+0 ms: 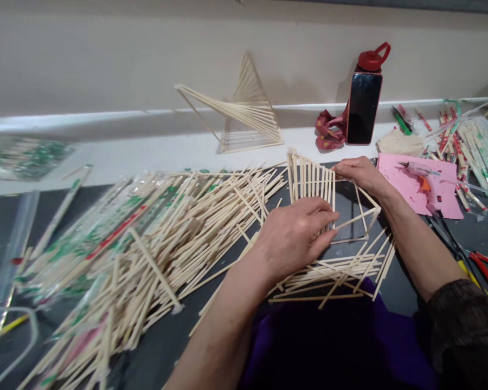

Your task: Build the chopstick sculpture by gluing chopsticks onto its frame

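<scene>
A small framework of thin wooden sticks (311, 181) stands on the dark table, with a row of near-parallel sticks on its left side and an open frame on its right. My left hand (296, 233) is closed in front of it, thumb and fingers pinching the lower end of the row's rightmost stick (333, 189). At the top of that same stick, the fingertips of my right hand (360, 172) are closed; its palm is turned away, so part of the grip is hidden. Loose sticks (329, 276) lie just below the framework.
A big heap of sticks (203, 233) and plastic packets (101, 222) spread leftward. Behind stands a finished-looking twisted stick model (248, 119). A phone (364, 108) leans on a red-capped bottle (370, 60). Rightward are a glue gun (427, 176) on pink foam (394, 184) and red-handled pliers (486, 273).
</scene>
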The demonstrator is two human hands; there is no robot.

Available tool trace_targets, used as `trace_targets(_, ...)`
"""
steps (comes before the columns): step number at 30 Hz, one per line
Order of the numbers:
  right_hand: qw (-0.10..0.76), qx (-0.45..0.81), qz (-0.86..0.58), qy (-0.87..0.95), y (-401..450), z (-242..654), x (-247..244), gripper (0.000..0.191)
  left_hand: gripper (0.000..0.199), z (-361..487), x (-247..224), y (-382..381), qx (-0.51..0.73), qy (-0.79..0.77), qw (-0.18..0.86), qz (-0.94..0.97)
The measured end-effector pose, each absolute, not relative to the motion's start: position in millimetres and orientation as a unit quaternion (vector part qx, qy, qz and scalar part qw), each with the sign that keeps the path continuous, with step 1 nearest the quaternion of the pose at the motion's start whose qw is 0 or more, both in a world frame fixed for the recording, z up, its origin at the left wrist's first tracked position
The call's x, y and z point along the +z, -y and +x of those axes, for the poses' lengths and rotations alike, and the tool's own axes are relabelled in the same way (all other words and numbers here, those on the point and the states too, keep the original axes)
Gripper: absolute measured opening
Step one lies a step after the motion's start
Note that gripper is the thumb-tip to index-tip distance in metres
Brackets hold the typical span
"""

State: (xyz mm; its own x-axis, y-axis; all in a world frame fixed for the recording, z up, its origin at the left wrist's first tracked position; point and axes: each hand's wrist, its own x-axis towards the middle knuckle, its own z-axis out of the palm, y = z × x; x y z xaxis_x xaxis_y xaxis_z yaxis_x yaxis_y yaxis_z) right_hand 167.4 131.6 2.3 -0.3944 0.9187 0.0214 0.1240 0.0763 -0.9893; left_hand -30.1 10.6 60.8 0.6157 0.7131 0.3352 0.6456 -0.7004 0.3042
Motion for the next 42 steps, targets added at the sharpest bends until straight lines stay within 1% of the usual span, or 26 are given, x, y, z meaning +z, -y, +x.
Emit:
trace_targets(3,0.363,0.536,-0.412,0.641,-130.4,165.9,1.9,0.023,0.017,-30.5,60.2,-10.8,0.220,-0.379,0.076,0.896)
trace_targets(14,0.361,0.520,-0.413,0.655,-131.9,166.5,1.9,0.026,0.016,-32.3,60.3,-11.9,0.222,-0.373,0.089,0.896)
trace_targets(18,0.359,0.522,-0.406,0.659,-133.4,166.8,-1.5,0.028,0.019,-38.3,60.1,-13.5,0.263,-0.380,0.103,0.881)
trace_targets(21,0.361,0.525,-0.407,0.655,-133.0,166.4,-0.2,0.026,0.020,-41.9,62.9,-16.0,0.296,-0.417,0.112,0.852)
trace_targets(23,0.364,0.541,-0.404,0.641,-132.0,166.5,1.7,0.024,0.018,-41.5,66.7,-16.9,0.311,-0.455,0.136,0.823)
trace_targets(25,0.366,0.557,-0.402,0.628,-131.1,167.0,3.6,0.024,0.016,-38.2,71.0,-13.8,0.332,-0.501,0.182,0.778)
trace_targets(27,0.364,0.559,-0.404,0.626,-131.1,167.9,4.8,0.025,0.012,-32.3,73.9,-4.3,0.362,-0.548,0.265,0.706)
trace_targets(29,0.361,0.546,-0.412,0.634,-132.2,168.6,5.4,0.025,0.008,-24.2,72.5,12.1,0.378,-0.573,0.407,0.602)
trace_targets(30,0.360,0.537,-0.418,0.638,-132.8,168.8,5.4,0.026,0.010,-19.5,69.7,22.0,0.370,-0.564,0.503,0.540)
trace_targets(32,0.357,0.526,-0.428,0.642,-133.9,168.9,5.1,0.026,0.024,-9.4,59.8,41.4,0.324,-0.503,0.700,0.390)
trace_targets(33,0.355,0.525,-0.430,0.643,-134.1,168.8,4.8,0.026,0.029,-4.1,53.6,49.5,0.313,-0.463,0.766,0.319)
trace_targets(35,0.355,0.522,-0.429,0.646,-133.9,168.9,4.1,0.027,0.024,6.7,41.5,60.0,0.379,-0.426,0.801,0.180)
trace_targets(38,0.352,0.505,-0.424,0.664,-132.9,170.2,3.1,0.028,0.026,22.2,31.7,60.3,0.444,-0.408,0.798,0.013)
trace_targets(42,0.348,0.493,-0.428,0.673,-131.1,171.8,3.1,0.029,0.026,37.5,35.2,46.6,0.501,-0.393,0.765,-0.094)
